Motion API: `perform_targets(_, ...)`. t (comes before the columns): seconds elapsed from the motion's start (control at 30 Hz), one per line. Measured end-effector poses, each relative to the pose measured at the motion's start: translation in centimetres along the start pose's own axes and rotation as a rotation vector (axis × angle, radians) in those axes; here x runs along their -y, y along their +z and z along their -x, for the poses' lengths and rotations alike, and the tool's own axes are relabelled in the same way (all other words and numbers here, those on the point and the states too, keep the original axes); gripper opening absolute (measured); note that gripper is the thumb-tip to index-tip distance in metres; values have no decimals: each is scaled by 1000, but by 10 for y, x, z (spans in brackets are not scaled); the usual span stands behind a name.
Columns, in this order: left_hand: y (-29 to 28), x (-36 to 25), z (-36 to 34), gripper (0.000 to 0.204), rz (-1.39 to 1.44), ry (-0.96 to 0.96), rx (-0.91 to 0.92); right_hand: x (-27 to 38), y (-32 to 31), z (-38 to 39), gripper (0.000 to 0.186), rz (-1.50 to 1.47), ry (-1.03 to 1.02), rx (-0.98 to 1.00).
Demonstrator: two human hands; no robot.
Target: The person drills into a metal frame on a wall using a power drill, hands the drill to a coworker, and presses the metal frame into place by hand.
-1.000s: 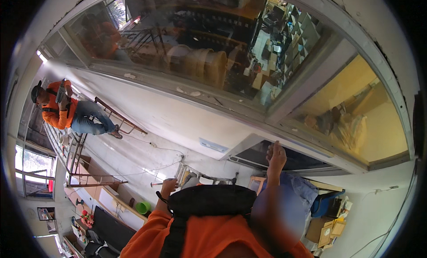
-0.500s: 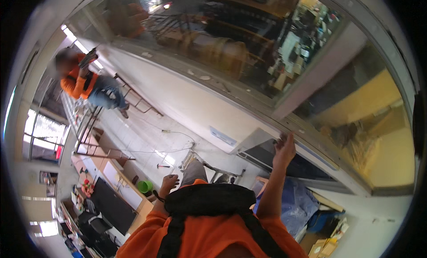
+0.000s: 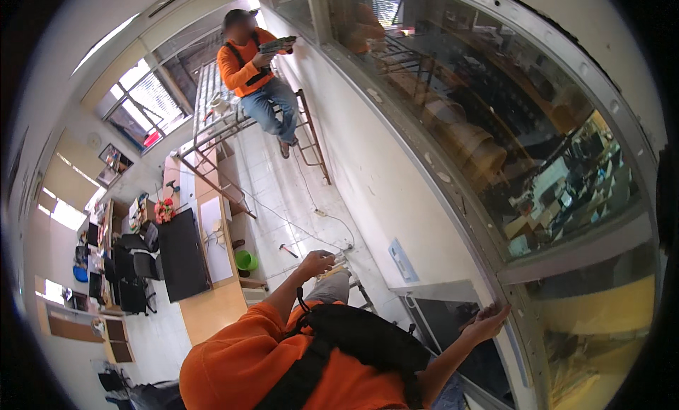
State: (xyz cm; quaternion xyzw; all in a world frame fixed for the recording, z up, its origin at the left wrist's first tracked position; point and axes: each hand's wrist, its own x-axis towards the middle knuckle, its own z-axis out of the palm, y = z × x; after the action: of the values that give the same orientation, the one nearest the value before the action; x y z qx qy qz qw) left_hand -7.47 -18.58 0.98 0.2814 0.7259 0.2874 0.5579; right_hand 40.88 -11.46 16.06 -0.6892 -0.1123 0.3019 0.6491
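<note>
My right hand (image 3: 486, 322) is at the lower end of the window frame (image 3: 467, 233), its fingers curled and one fingertip close to or touching the metal edge. Whatever those fingers may hold is too small to make out. My left hand (image 3: 316, 263) hangs in front of my body, above the bent leg. Its fingers are loosely bent and apart, with nothing visible in them. A black bag (image 3: 361, 339) is strapped across the front of my orange top.
A co-worker (image 3: 251, 63) in orange sits on a metal scaffold (image 3: 212, 130), holding a power tool (image 3: 277, 45) against the wall. Below lie a hammer (image 3: 288, 251), a cable (image 3: 311, 198) and a green bin (image 3: 245, 261). Desks (image 3: 212, 318) stand at left.
My view has turned left, bringing the co-worker and desks further into the picture. My right hand stays by the window frame, and my left hand has come forward over my leg.
</note>
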Motion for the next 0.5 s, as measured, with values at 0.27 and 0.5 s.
perform_targets(0.27, 2, 13, 3, 45, 204, -49, -51, -7, 4, -8, 71, 27, -31, -64)
perform_targets(0.5, -5, -119, -80, 48, 154, 241, -70, -8, 4, -12, 77, 28, -45, -55)
